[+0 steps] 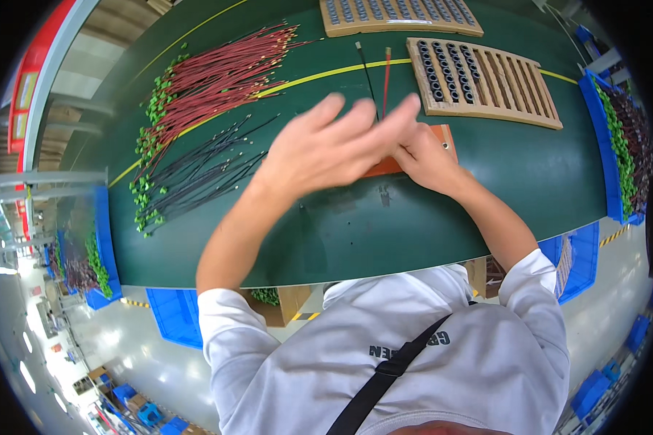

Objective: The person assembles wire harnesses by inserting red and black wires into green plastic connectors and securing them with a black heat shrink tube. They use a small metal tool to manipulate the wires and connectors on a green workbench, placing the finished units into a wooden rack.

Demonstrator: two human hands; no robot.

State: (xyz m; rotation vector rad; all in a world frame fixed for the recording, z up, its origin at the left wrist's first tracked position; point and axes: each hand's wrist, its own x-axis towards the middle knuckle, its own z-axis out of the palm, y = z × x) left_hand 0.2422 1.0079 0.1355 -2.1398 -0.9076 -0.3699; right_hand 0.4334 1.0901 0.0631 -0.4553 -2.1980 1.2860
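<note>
My left hand (326, 148) is over the green table, its fingers apart and slightly blurred, reaching across toward my right hand. My right hand (432, 161) has its thumb and fingers pinched together, and whatever lies in them is hidden. A red wire (387, 76) and a black wire (368, 72) stick out beyond my hands. Their near ends disappear behind the fingers. Under both hands lies an orange-red plate (445, 138) with a small round metal fitting, partly covered.
Red wires (218, 76) with green ends are spread at the far left, black wires (203, 170) nearer. A wooden rack (515, 83) partly filled with dark round parts lies far right; another rack (406, 27) sits behind. Blue bins (608, 159) flank the table (355, 246).
</note>
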